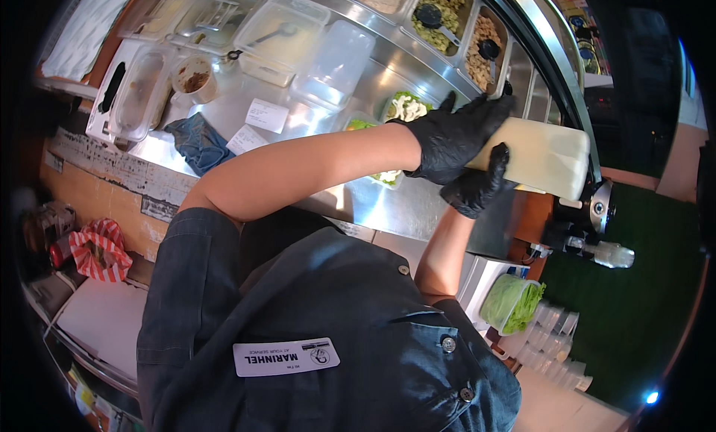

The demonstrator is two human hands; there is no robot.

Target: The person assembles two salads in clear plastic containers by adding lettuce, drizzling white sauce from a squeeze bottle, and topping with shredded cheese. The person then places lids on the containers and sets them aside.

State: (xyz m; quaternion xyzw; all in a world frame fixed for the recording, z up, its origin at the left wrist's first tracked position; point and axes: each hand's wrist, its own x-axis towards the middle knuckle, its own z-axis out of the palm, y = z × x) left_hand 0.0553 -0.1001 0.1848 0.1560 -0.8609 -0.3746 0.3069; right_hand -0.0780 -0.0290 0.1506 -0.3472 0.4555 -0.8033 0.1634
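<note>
A pale cream rectangular block-shaped tub (541, 156) is held up, tilted, over the right end of the steel counter. My right hand (477, 184), in a black glove, grips it from below, thumb raised against its side. My left hand (461, 136), also black-gloved, lies against the tub's left end with fingers stretched out and thumb up. Its fingertips reach the tub's far edge, and the hand hides that end. Just beyond my left wrist sits a clear salad container (408, 106) with lettuce and white pieces. More salad shows partly behind my left forearm and wrist.
Bins of green chopped food (441, 29) and brown diced food (485, 55), each with a black scoop, line the back. Clear lidded boxes (283, 33), paper slips (267, 116) and a blue cloth (198, 142) lie leftward. A lettuce tub (511, 304) stands lower right.
</note>
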